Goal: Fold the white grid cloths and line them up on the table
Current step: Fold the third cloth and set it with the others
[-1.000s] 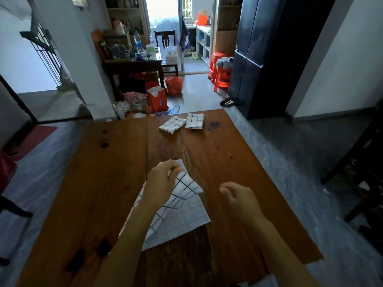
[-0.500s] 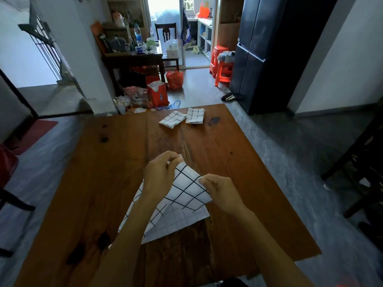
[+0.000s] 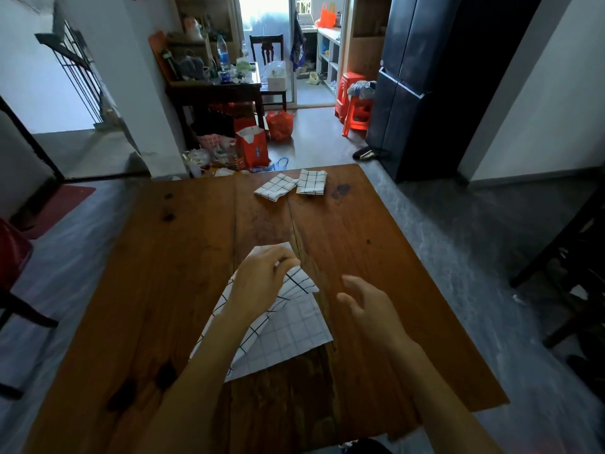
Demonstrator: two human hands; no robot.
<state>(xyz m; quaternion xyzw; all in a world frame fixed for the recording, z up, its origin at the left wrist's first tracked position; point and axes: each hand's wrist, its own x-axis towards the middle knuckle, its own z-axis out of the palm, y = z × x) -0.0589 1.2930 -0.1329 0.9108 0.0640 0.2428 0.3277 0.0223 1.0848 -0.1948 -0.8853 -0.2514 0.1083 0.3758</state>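
A white grid cloth [image 3: 288, 332] lies partly folded on the wooden table [image 3: 163, 290], near its front middle. My left hand [image 3: 262, 283] pinches the cloth's far folded corner and holds it down. My right hand [image 3: 366, 309] hovers just right of the cloth with fingers loosely spread, holding nothing. Two folded grid cloths sit side by side at the table's far edge: one [image 3: 275, 186] skewed, the other [image 3: 311, 181] to its right.
A dark fridge [image 3: 425, 77] stands beyond the table's far right corner. Red bags and clutter [image 3: 252, 149] lie on the floor behind the far edge. A dark chair [image 3: 573, 273] is at the right, a red seat [image 3: 13, 257] at the left.
My right hand came in to the cloth's right corner half a second ago, then let go and drew back to the right. My left hand kept its pinch on the far corner.
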